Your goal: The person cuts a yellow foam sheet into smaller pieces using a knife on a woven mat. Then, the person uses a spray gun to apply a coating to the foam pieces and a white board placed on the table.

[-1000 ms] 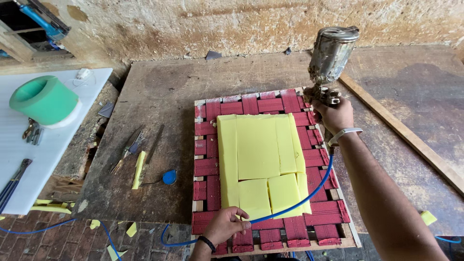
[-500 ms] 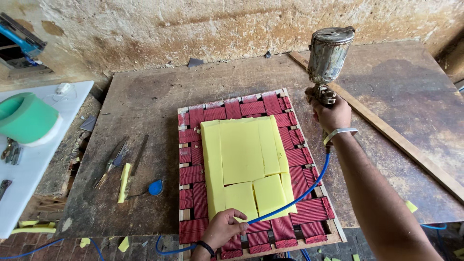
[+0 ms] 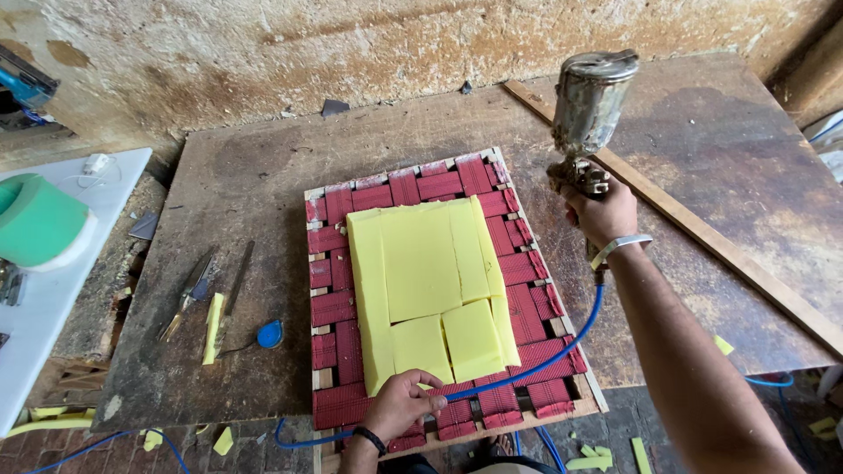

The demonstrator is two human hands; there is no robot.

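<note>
1. Rough plaster wall backs our worn wooden tabletop (image 3: pixel 263 184).
2. Near its front edge lies a frame of red webbing (image 3: pixel 439 184), yellow foam pieces (image 3: pixel 421 263) laid on top.
3. Our left hand (image 3: pixel 402 404) presses the foam's front edge, fingers curled, gripping nothing.
4. Our right hand (image 3: pixel 601 211) holds fingers closed around a metal spray gun (image 3: pixel 588 114) above the frame's right side, blue hose (image 3: pixel 536 364) trailing.

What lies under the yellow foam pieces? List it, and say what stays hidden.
Under the yellow foam pieces is red webbing woven across a wooden frame. It shows all around the foam; the part beneath is covered. The left hand rests at the foam's near edge.
</note>
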